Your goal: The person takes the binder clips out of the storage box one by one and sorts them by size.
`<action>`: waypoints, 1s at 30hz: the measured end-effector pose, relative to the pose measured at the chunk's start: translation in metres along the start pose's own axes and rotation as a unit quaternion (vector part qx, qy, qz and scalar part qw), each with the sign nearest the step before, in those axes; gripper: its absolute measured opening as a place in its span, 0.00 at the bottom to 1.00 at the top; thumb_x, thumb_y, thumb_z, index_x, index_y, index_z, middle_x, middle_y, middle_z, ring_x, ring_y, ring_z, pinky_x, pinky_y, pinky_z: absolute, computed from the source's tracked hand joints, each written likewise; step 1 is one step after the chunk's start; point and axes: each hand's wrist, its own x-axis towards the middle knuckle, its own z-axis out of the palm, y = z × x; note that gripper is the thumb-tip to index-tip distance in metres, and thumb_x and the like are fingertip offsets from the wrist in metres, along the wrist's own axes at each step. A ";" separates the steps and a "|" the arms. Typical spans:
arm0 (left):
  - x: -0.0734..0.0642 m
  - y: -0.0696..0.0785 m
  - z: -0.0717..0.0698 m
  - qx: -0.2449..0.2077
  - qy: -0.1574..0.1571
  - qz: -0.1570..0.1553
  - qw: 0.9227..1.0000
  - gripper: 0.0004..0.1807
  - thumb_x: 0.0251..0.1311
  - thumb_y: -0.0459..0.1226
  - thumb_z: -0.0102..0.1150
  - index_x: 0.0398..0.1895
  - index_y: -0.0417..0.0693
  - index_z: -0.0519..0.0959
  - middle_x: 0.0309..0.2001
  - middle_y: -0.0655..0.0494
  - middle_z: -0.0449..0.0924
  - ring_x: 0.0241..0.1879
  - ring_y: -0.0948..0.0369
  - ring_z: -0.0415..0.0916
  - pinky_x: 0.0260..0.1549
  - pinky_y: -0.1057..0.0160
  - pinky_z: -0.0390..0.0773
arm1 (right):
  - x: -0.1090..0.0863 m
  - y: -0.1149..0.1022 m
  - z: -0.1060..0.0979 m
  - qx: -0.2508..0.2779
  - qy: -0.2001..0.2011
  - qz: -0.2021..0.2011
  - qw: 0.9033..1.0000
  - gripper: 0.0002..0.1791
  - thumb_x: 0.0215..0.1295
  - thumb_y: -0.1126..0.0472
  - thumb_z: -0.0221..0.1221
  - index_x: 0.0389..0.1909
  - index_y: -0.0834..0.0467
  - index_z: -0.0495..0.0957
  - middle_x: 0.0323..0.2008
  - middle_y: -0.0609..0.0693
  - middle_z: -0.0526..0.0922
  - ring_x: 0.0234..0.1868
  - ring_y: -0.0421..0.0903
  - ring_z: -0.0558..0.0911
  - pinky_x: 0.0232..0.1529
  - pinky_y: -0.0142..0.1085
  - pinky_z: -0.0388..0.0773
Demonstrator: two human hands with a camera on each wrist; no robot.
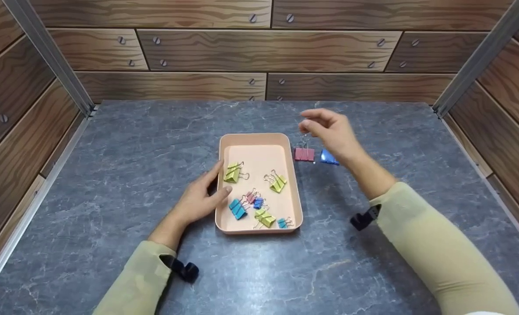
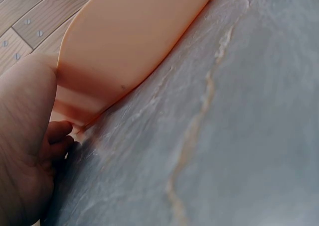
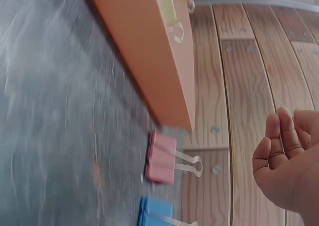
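Note:
A peach tray (image 1: 255, 151) lies on the table, holding several binder clips. My left hand (image 1: 200, 194) grips its left wall, the thumb over the rim and the fingers along the outside; in the left wrist view the fingers (image 2: 60, 131) touch the outer wall low down. My right hand (image 1: 331, 131) hovers beyond the tray's right side, fingers loosely bent and nothing between them in the right wrist view. Below it, a large red binder clip (image 1: 304, 154) stands beside the tray, handles up. A large blue binder clip (image 1: 328, 156) is just right of that, partly covered by my hand.
Inside the tray are yellow-green clips (image 1: 278, 183), a teal clip (image 1: 238, 209), a smaller teal clip (image 1: 283, 223), a small blue clip (image 1: 258, 202) and a small pink clip (image 1: 251, 197). Wood-patterned panels (image 1: 268, 50) wall the grey marbled table (image 1: 124, 175) at back and sides.

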 end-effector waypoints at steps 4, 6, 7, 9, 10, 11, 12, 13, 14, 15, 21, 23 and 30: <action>-0.001 -0.001 0.001 0.001 -0.004 -0.005 1.000 0.45 0.72 0.57 0.60 0.87 0.61 0.55 0.80 0.39 0.61 0.78 0.41 0.61 0.76 0.41 0.60 | -0.003 0.001 0.021 0.022 -0.018 -0.013 1.000 0.12 0.75 0.70 0.62 0.56 0.69 0.84 0.39 0.51 0.91 0.42 0.43 0.88 0.47 0.33 0.82; -0.001 -0.001 0.001 -0.001 -0.004 -0.004 1.000 0.45 0.72 0.58 0.60 0.87 0.61 0.55 0.80 0.39 0.61 0.78 0.41 0.61 0.76 0.41 0.60 | -0.004 0.003 0.031 0.026 -0.029 -0.014 0.999 0.13 0.75 0.70 0.62 0.56 0.69 0.84 0.40 0.53 0.90 0.42 0.43 0.88 0.47 0.33 0.83; -0.001 -0.002 0.002 -0.002 -0.004 -0.003 1.000 0.45 0.72 0.58 0.60 0.87 0.61 0.54 0.80 0.39 0.61 0.78 0.41 0.61 0.76 0.40 0.60 | -0.005 0.003 0.035 0.029 -0.034 -0.013 0.999 0.13 0.75 0.70 0.62 0.56 0.69 0.84 0.40 0.54 0.90 0.41 0.43 0.88 0.46 0.33 0.83; -0.001 -0.002 0.002 -0.003 -0.004 -0.005 1.000 0.45 0.72 0.58 0.60 0.87 0.62 0.54 0.80 0.39 0.61 0.77 0.40 0.60 0.76 0.40 0.60 | -0.006 0.004 0.043 0.028 -0.045 -0.008 0.999 0.13 0.75 0.70 0.62 0.57 0.68 0.84 0.40 0.55 0.90 0.41 0.43 0.87 0.42 0.31 0.83; -0.001 -0.002 0.002 -0.002 -0.004 -0.004 1.000 0.45 0.72 0.58 0.60 0.87 0.61 0.54 0.80 0.39 0.61 0.77 0.40 0.61 0.76 0.40 0.60 | -0.007 0.005 0.047 0.024 -0.049 -0.005 0.998 0.14 0.75 0.69 0.63 0.57 0.68 0.84 0.40 0.55 0.90 0.40 0.43 0.87 0.38 0.31 0.82; -0.001 -0.002 0.002 -0.001 -0.003 -0.003 1.000 0.45 0.72 0.58 0.60 0.87 0.61 0.54 0.80 0.39 0.61 0.77 0.40 0.61 0.76 0.40 0.60 | -0.007 0.006 0.050 0.025 -0.055 -0.004 0.998 0.14 0.75 0.69 0.63 0.57 0.68 0.84 0.40 0.55 0.90 0.40 0.43 0.87 0.38 0.30 0.82; -0.001 -0.002 0.002 0.001 -0.003 -0.002 1.000 0.45 0.72 0.58 0.60 0.87 0.61 0.54 0.80 0.39 0.61 0.77 0.40 0.61 0.76 0.40 0.60 | -0.007 0.007 0.054 0.027 -0.060 -0.001 0.998 0.14 0.74 0.69 0.63 0.57 0.68 0.84 0.40 0.56 0.90 0.39 0.43 0.87 0.38 0.30 0.82; -0.001 -0.002 0.002 0.002 -0.002 0.001 1.000 0.45 0.72 0.58 0.60 0.87 0.60 0.54 0.80 0.38 0.61 0.77 0.39 0.61 0.76 0.39 0.60 | -0.008 0.008 0.056 0.023 -0.065 0.001 0.998 0.14 0.74 0.68 0.64 0.57 0.68 0.84 0.40 0.56 0.90 0.39 0.43 0.87 0.38 0.30 0.82; -0.001 -0.002 0.001 0.002 -0.002 0.003 1.000 0.45 0.72 0.58 0.60 0.87 0.60 0.54 0.80 0.38 0.61 0.77 0.39 0.61 0.75 0.39 0.60 | -0.008 0.008 0.059 0.022 -0.069 0.002 0.997 0.14 0.74 0.68 0.64 0.57 0.67 0.84 0.41 0.56 0.90 0.39 0.43 0.87 0.39 0.31 0.82; -0.001 -0.002 0.001 0.003 -0.002 0.004 1.000 0.45 0.72 0.57 0.60 0.87 0.59 0.54 0.80 0.38 0.61 0.77 0.39 0.61 0.76 0.40 0.60 | -0.008 0.009 0.062 0.024 -0.074 0.003 0.997 0.14 0.74 0.68 0.64 0.57 0.68 0.84 0.41 0.56 0.90 0.40 0.43 0.87 0.43 0.32 0.83; 0.000 0.000 -0.001 0.004 -0.002 0.005 1.000 0.45 0.72 0.57 0.60 0.87 0.60 0.54 0.80 0.40 0.60 0.77 0.40 0.60 0.76 0.40 0.60 | -0.007 0.011 0.075 0.029 -0.104 0.011 0.994 0.15 0.75 0.68 0.64 0.58 0.68 0.84 0.44 0.58 0.90 0.44 0.47 0.87 0.52 0.38 0.84; 0.000 0.000 -0.001 0.004 -0.002 0.003 1.000 0.45 0.72 0.57 0.60 0.87 0.60 0.54 0.80 0.40 0.60 0.78 0.40 0.60 0.76 0.41 0.60 | -0.007 0.011 0.078 0.029 -0.111 0.015 0.993 0.15 0.75 0.67 0.64 0.59 0.67 0.83 0.44 0.58 0.90 0.45 0.47 0.87 0.53 0.40 0.84; 0.001 0.001 -0.001 0.006 -0.004 -0.005 1.000 0.45 0.72 0.57 0.59 0.87 0.61 0.54 0.80 0.40 0.61 0.77 0.40 0.61 0.76 0.40 0.60 | -0.006 0.012 0.089 0.017 -0.119 0.015 0.993 0.16 0.75 0.66 0.65 0.59 0.66 0.84 0.44 0.55 0.90 0.44 0.47 0.88 0.57 0.52 0.83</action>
